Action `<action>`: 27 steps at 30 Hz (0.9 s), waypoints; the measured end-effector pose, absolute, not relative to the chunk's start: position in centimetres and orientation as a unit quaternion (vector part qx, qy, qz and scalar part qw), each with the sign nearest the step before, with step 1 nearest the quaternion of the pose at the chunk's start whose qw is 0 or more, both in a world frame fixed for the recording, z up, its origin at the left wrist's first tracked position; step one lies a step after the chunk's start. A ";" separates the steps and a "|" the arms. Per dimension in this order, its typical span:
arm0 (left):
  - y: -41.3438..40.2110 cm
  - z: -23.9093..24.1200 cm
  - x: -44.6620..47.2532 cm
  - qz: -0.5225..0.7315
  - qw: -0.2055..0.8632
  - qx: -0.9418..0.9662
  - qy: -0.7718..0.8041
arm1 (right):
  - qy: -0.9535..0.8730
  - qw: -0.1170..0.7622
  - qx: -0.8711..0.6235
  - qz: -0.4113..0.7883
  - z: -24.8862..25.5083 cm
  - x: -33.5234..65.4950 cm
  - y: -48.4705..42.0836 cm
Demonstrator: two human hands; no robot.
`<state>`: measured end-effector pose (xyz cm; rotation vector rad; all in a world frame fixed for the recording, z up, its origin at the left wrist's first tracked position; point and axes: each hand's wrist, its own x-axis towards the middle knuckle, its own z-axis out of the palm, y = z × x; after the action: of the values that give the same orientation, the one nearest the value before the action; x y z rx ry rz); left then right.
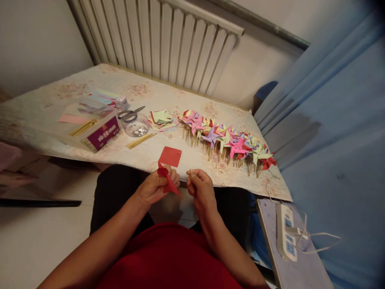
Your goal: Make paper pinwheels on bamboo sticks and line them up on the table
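My left hand (154, 185) is closed on a red paper pinwheel (171, 185), its folded blades sticking out past the fingers. Just to the right, my right hand (201, 185) pinches a thin wooden stick (189, 171); only a short pale end of it shows above the fingertips. The two hands are apart, at the table's front edge. Behind the left hand lies a flat red paper square (171, 156). Several finished pinwheels (224, 140) on sticks, in pink, purple, green, yellow and red, are lined up on the right of the table.
On the flowered tablecloth (141, 156) are a clear box (104, 134) with sticks, scissors (130, 115) on a bowl of small shiny pins (138, 130), loose sticks (140, 141) and stacked paper squares (162, 117). A power strip (285, 233) lies at right. Another person's hand (18, 178) shows at left.
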<state>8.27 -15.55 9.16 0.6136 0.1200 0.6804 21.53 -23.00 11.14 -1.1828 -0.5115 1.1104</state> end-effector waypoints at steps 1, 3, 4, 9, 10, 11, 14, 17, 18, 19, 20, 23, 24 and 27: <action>-15.6 9.2 8.3 0.328 0.895 0.296 0.060 | -0.225 0.660 -0.525 0.488 11.1 21.5 -23.0; -15.6 9.2 8.3 0.328 0.896 0.293 0.066 | -0.225 0.661 -0.526 0.485 11.1 21.6 -23.0; -15.6 9.2 8.3 0.328 0.896 0.291 0.068 | -0.226 0.663 -0.525 0.484 11.1 21.6 -23.0; -15.6 9.2 8.3 0.329 0.896 0.291 0.064 | -0.228 0.666 -0.523 0.482 11.2 21.6 -23.0; -15.6 9.1 8.3 0.328 0.896 0.293 0.062 | -0.227 0.665 -0.524 0.481 11.2 21.6 -23.1; -15.7 9.1 8.3 0.327 0.896 0.295 0.059 | -0.227 0.664 -0.526 0.480 11.2 21.6 -23.1; -15.7 9.1 8.4 0.325 0.895 0.300 0.052 | -0.230 0.659 -0.529 0.483 11.2 21.6 -23.1; -15.7 9.0 8.5 0.323 0.896 0.301 0.047 | -0.235 0.658 -0.525 0.486 11.2 21.7 -23.1; -15.7 9.0 8.5 0.322 0.896 0.302 0.048 | -0.235 0.658 -0.525 0.486 11.1 21.8 -23.1; -15.7 9.0 8.6 0.322 0.896 0.302 0.049 | -0.234 0.658 -0.527 0.485 11.1 21.8 -23.0; -15.7 8.9 8.6 0.321 0.896 0.302 0.050 | -0.233 0.657 -0.529 0.484 11.1 21.8 -23.0; -15.7 9.0 8.6 0.320 0.897 0.300 0.056 | -0.232 0.653 -0.535 0.483 11.2 21.9 -23.0; -15.7 9.0 8.6 0.319 0.897 0.299 0.057 | -0.233 0.653 -0.534 0.483 11.2 21.9 -23.0; -15.6 9.1 8.7 0.316 0.898 0.302 0.058 | -0.232 0.656 -0.531 0.484 11.2 22.0 -23.0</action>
<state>8.73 -15.64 9.15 0.6244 0.1201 0.6540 22.05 -23.01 11.16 -1.2038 -0.5257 1.0977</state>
